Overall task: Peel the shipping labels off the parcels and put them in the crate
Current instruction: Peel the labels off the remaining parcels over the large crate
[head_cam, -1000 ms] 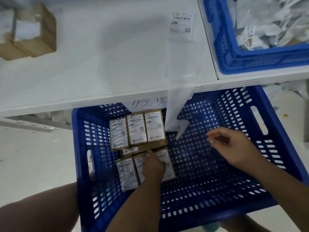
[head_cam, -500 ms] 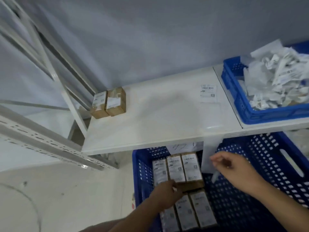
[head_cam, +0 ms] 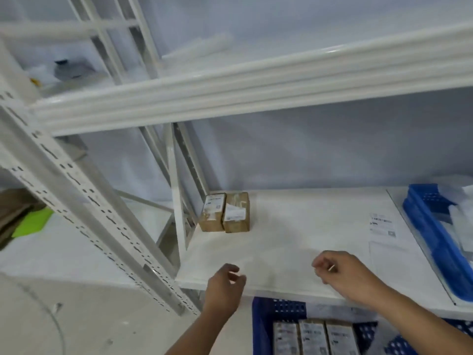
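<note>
Hands [head_cam: 224, 286] [head_cam: 344, 276] over smooth white shelf [head_cam: 281, 234]

White metal shelving [head_cam: 256, 80] stands on pale floor [head_cam: 76, 316] before a grey wall [head_cam: 332, 149].

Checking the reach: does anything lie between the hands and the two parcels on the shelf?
Nothing visible does. Bare shelf lies between the left hand, the right hand and the two parcels at its back left; the label sheet sits off to the right.

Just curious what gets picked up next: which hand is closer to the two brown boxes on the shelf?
Left. The left hand is straight in front of the boxes; the right hand is off to their right, farther away.
</note>
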